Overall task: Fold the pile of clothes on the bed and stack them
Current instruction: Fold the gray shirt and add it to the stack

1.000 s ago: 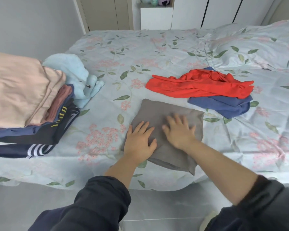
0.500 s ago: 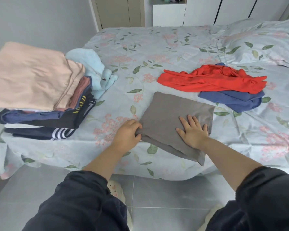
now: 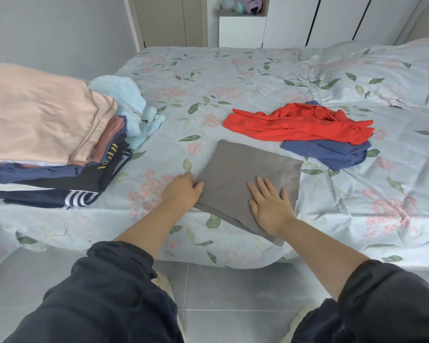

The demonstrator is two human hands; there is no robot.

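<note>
A folded grey garment (image 3: 245, 169) lies near the bed's front edge. My left hand (image 3: 183, 191) grips its left edge, fingers tucked under the cloth. My right hand (image 3: 270, 204) lies flat on its right half, fingers straight. A tall stack of folded clothes (image 3: 42, 134) with a peach piece on top stands at the left edge of the bed. An unfolded red garment (image 3: 295, 123) lies over a crumpled blue one (image 3: 332, 152) behind and right of the grey one.
A light blue fluffy item (image 3: 131, 107) leans beside the stack. The floral bedsheet (image 3: 233, 82) covers the bed, with a pillow (image 3: 382, 73) at the back right. Grey floor tiles (image 3: 233, 305) lie below the bed's front edge. Cabinets line the far wall.
My left hand slid off the top of the grey garment to its left edge and took hold of it. My right hand shifted to the garment's right side.
</note>
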